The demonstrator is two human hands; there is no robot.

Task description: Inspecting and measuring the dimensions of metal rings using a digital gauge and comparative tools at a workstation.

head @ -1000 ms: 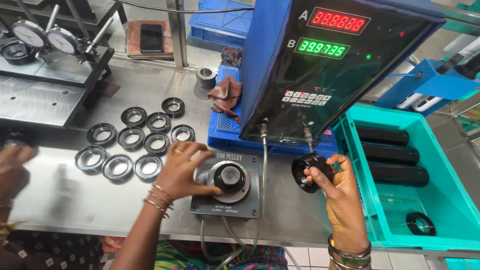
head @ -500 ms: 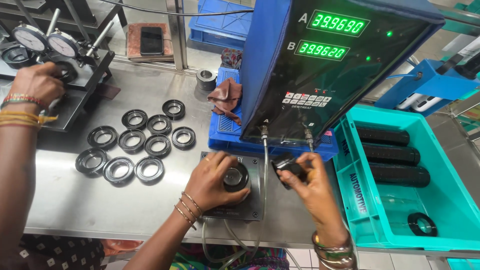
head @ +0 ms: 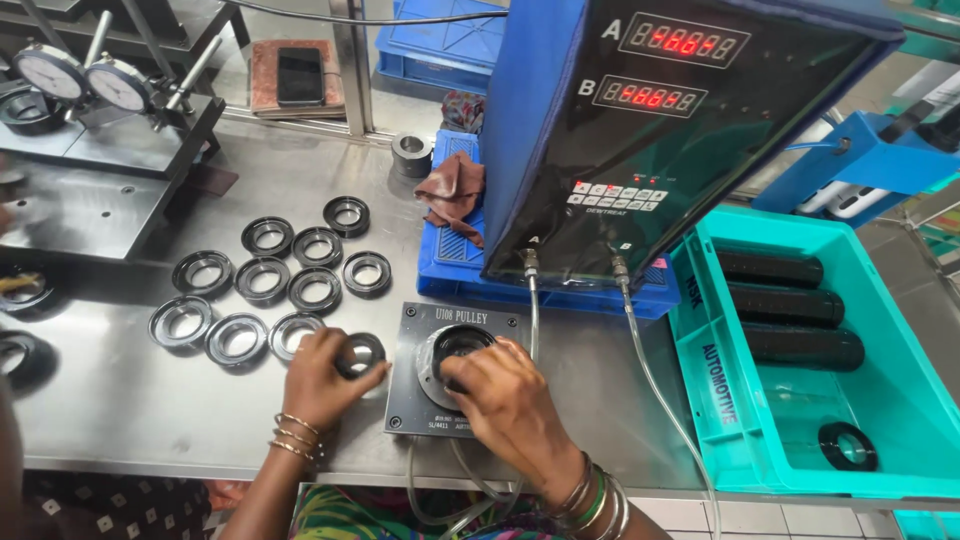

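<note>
Here, left hand fingers pinch a black ring; right hand (fingers curled) presses the gauge fixture.

Left hand shifted onto loose ring; right hand now on fixture (displays turned red).

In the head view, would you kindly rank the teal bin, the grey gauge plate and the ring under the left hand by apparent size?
1. Teal bin, largest.
2. Grey gauge plate.
3. Black ring under the left hand, smallest.
</note>
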